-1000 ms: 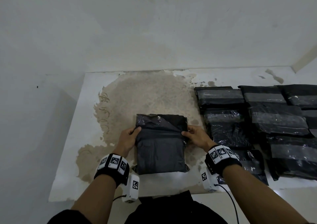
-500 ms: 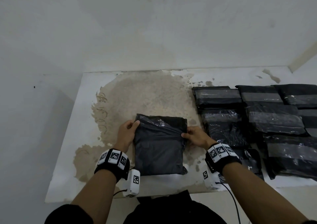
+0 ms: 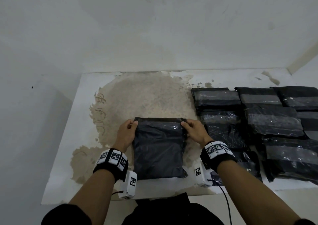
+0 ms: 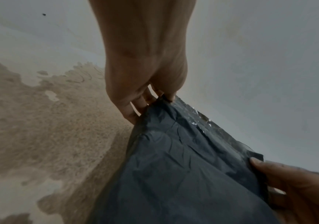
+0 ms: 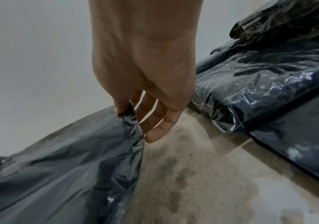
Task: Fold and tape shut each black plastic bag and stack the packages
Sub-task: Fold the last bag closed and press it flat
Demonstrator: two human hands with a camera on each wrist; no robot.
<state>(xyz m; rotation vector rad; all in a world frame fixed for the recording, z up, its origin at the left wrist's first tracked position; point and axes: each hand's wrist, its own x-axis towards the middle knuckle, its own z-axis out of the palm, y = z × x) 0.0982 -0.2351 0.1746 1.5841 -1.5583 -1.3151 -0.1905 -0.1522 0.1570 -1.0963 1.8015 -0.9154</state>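
A black plastic bag lies flat on the white table, its long side running away from me. My left hand pinches its far left corner and my right hand pinches its far right corner. The far flap is stretched straight between them, with a shiny tape strip along it. In the left wrist view the left hand's fingertips grip the bag at its corner. In the right wrist view the thumb and forefinger pinch the crumpled corner of the bag, with the other fingers loose.
Several taped black packages lie in overlapping rows on the right half of the table, close beside my right hand; they show as packages in the right wrist view too. A worn brown patch covers the table's middle. A white wall stands behind.
Both hands slid from the bag's sides up to its far corners. The flap, which lay crumpled and slanted, is now pulled straight and flat across the bag's far end.
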